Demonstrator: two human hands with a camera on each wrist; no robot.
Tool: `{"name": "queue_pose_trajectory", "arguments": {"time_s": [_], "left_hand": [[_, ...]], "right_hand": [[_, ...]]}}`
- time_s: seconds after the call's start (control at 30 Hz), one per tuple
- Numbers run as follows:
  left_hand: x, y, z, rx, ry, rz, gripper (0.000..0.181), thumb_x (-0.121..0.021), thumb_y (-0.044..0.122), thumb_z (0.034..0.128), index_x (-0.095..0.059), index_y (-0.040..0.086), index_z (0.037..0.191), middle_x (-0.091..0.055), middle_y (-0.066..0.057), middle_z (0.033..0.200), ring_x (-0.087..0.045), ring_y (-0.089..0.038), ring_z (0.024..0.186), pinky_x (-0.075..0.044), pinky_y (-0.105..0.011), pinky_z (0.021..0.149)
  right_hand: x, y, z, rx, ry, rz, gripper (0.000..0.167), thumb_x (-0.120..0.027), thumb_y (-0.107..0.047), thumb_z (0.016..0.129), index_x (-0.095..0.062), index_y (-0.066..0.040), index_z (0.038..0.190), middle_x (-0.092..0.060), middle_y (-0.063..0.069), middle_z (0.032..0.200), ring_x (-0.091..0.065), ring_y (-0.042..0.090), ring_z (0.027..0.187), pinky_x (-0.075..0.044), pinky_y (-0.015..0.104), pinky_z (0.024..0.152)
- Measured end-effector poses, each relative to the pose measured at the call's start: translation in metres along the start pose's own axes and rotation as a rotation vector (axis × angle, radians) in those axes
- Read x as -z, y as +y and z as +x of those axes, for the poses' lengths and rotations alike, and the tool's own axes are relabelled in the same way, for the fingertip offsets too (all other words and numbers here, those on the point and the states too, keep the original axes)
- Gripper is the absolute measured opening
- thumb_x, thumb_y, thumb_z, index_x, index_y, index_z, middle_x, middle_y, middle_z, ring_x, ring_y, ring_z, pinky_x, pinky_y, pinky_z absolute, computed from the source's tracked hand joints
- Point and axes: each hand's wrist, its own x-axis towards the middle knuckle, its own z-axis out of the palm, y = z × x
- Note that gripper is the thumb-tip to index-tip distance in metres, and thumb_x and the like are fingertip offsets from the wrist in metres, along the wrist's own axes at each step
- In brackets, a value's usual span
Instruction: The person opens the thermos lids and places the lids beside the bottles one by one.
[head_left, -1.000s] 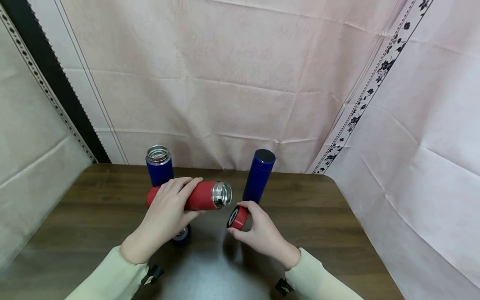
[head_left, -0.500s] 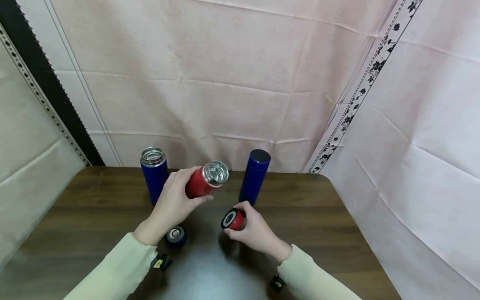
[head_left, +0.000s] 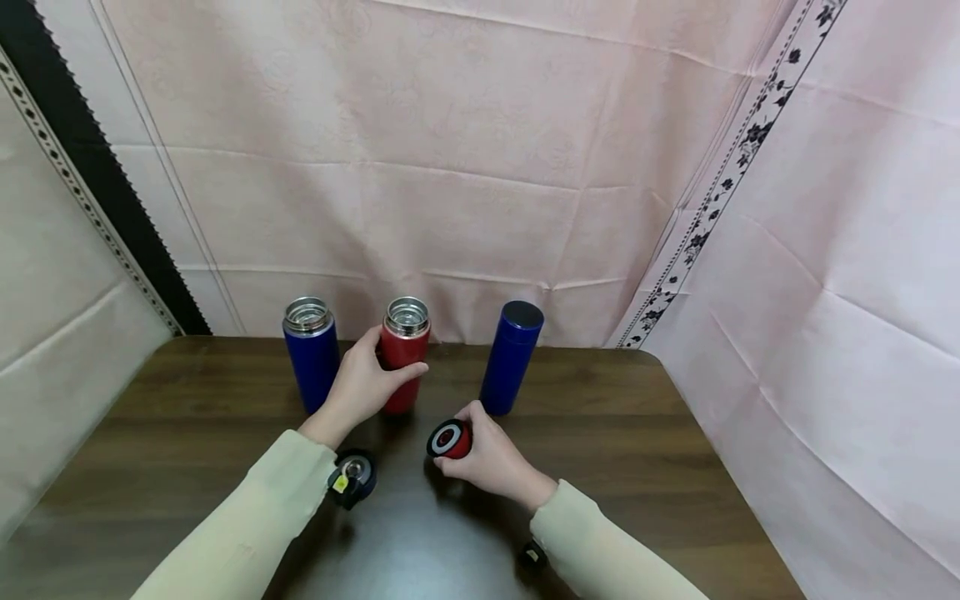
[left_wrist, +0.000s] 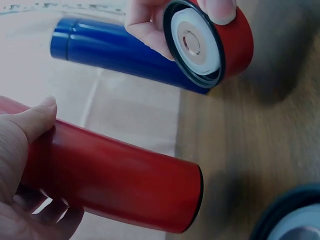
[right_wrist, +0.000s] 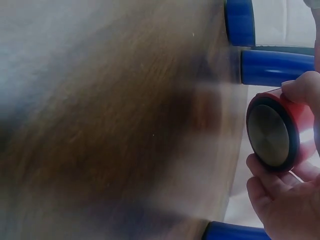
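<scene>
My left hand [head_left: 367,379] grips a red thermos bottle [head_left: 401,354], upright with its steel mouth uncovered; in the left wrist view, thumb and fingers wrap its red body [left_wrist: 115,175]. Whether its base touches the table, I cannot tell. My right hand [head_left: 491,454] pinches a red lid [head_left: 452,439] just over the table, its ringed underside turned left. The lid's flat metallic top [right_wrist: 268,135] shows in the right wrist view. Left of the red bottle stands an uncapped blue thermos bottle [head_left: 311,358]. Behind the right hand is a blue bottle [head_left: 512,358] with its dark-topped lid on.
A dark blue lid [head_left: 358,471] lies underside up on the wooden table [head_left: 637,483], partly covered by the left wrist's camera. Pale cloth [head_left: 465,167] hangs behind the table and on both sides.
The red bottle has turned from lying sideways to upright and come down between the blue bottles. The right hand has shifted slightly left with the red lid, whose underside faces the head camera more.
</scene>
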Motion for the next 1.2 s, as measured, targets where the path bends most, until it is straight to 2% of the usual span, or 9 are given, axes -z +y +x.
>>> {"name": "queue_pose_trajectory", "arguments": {"time_s": [0.13, 0.27, 0.5, 0.63, 0.8, 0.93, 1.07, 1.2], "left_hand": [[-0.003, -0.011, 0.003, 0.041, 0.003, -0.007, 0.078, -0.080, 0.043, 0.0779, -0.043, 0.009, 0.137, -0.058, -0.011, 0.125, -0.059, -0.027, 0.110, -0.046, -0.051, 0.095], [-0.004, -0.017, 0.005, 0.057, 0.009, -0.007, 0.079, -0.079, 0.044, 0.0781, -0.042, 0.008, 0.138, -0.057, -0.012, 0.126, -0.058, -0.028, 0.111, -0.045, -0.052, 0.096], [-0.009, -0.020, 0.009, 0.094, -0.015, -0.020, 0.075, -0.079, 0.038, 0.0802, -0.041, 0.009, 0.137, -0.056, -0.012, 0.127, -0.057, -0.029, 0.113, -0.043, -0.053, 0.098], [-0.010, -0.023, 0.011, 0.124, -0.043, -0.025, 0.078, -0.078, 0.042, 0.0805, -0.039, 0.009, 0.139, -0.053, -0.012, 0.130, -0.055, -0.030, 0.116, -0.041, -0.055, 0.099], [-0.006, -0.028, 0.017, 0.131, -0.092, -0.013, 0.083, -0.075, 0.051, 0.0797, -0.037, 0.009, 0.141, -0.053, -0.013, 0.131, -0.054, -0.031, 0.116, -0.043, -0.054, 0.098], [-0.001, -0.030, 0.022, 0.136, -0.141, -0.014, 0.082, -0.075, 0.051, 0.0795, -0.038, 0.011, 0.140, -0.055, -0.012, 0.129, -0.057, -0.030, 0.113, -0.045, -0.053, 0.095], [0.000, -0.029, 0.023, 0.148, -0.172, -0.024, 0.084, -0.075, 0.051, 0.0797, -0.036, 0.011, 0.142, -0.054, -0.013, 0.131, -0.057, -0.031, 0.114, -0.046, -0.053, 0.094], [-0.003, -0.029, 0.021, 0.166, -0.159, -0.020, 0.086, -0.074, 0.052, 0.0796, -0.035, 0.009, 0.143, -0.052, -0.014, 0.133, -0.055, -0.032, 0.116, -0.045, -0.054, 0.096]], "right_hand": [[-0.007, 0.002, 0.008, -0.021, -0.020, -0.011, 0.059, -0.080, -0.040, 0.077, -0.044, -0.017, 0.118, -0.057, -0.003, 0.107, -0.058, 0.008, 0.090, -0.052, 0.023, 0.075], [-0.014, 0.002, 0.014, -0.024, -0.039, -0.016, 0.060, -0.080, -0.044, 0.077, -0.045, -0.017, 0.119, -0.057, -0.003, 0.108, -0.058, 0.008, 0.090, -0.052, 0.023, 0.076], [-0.018, -0.001, 0.018, -0.033, -0.081, 0.019, 0.061, -0.080, -0.045, 0.077, -0.046, -0.017, 0.119, -0.056, -0.004, 0.107, -0.058, 0.008, 0.092, -0.052, 0.024, 0.079], [-0.020, 0.000, 0.018, -0.050, -0.101, 0.014, 0.061, -0.079, -0.046, 0.077, -0.047, -0.017, 0.120, -0.056, -0.005, 0.109, -0.057, 0.008, 0.093, -0.051, 0.026, 0.081], [-0.023, 0.006, 0.019, -0.015, -0.098, -0.095, 0.068, -0.078, -0.046, 0.079, -0.049, -0.015, 0.132, -0.056, -0.005, 0.121, -0.054, 0.009, 0.105, -0.048, 0.032, 0.091], [-0.025, 0.010, 0.019, 0.035, -0.104, -0.203, 0.064, -0.080, -0.040, 0.078, -0.054, -0.015, 0.131, -0.057, -0.006, 0.123, -0.052, 0.011, 0.114, -0.042, 0.036, 0.101], [-0.027, 0.010, 0.017, 0.070, -0.097, -0.272, 0.060, -0.082, -0.035, 0.077, -0.056, -0.012, 0.126, -0.058, -0.004, 0.117, -0.053, 0.012, 0.110, -0.044, 0.033, 0.098], [-0.030, 0.008, 0.014, 0.111, -0.070, -0.335, 0.059, -0.083, -0.035, 0.077, -0.057, -0.010, 0.123, -0.059, -0.002, 0.111, -0.054, 0.013, 0.101, -0.047, 0.030, 0.089]]}}
